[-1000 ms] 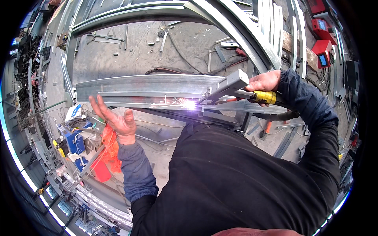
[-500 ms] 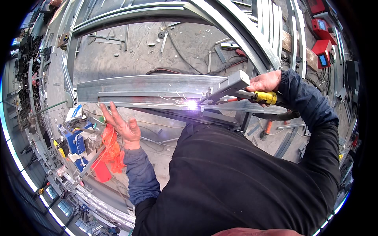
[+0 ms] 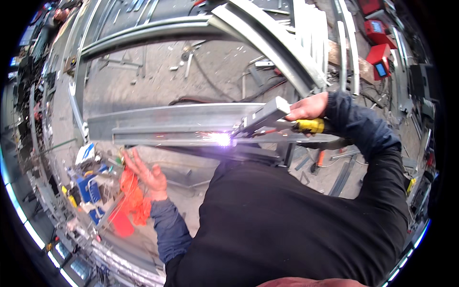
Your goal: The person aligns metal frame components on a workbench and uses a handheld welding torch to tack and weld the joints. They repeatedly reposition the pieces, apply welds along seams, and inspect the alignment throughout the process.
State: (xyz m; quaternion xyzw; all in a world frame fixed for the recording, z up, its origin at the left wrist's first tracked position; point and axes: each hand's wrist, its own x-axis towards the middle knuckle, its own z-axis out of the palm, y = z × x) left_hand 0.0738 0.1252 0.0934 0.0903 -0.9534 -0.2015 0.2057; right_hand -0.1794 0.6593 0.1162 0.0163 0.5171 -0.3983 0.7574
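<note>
My right hand (image 3: 310, 108) is closed around a welding torch with a yellow section (image 3: 311, 126). A grey box-section bar (image 3: 264, 116) slants from beside my fingers toward the weld; whether I hold it too, I cannot tell. Bright violet-white arc light (image 3: 221, 139) and sparks burn at the near edge of a long silvery steel profile (image 3: 172, 116), hiding the torch's tip. My left hand (image 3: 152, 178) is empty and open, its fingers spread just on the near side of the profile's left part, apparently not touching it.
Large steel frame members (image 3: 148, 36) span the far side. Red machines with screens (image 3: 380, 62) stand at the far right. Cables and metal offcuts litter the floor. Near my left hand are orange netting (image 3: 136, 198), a red bucket (image 3: 121, 224) and a blue box (image 3: 88, 189).
The whole view has shifted, moving the scene left and down. My left hand has drawn back slightly from the profile's edge. The arc still burns, with my right hand still on the torch.
</note>
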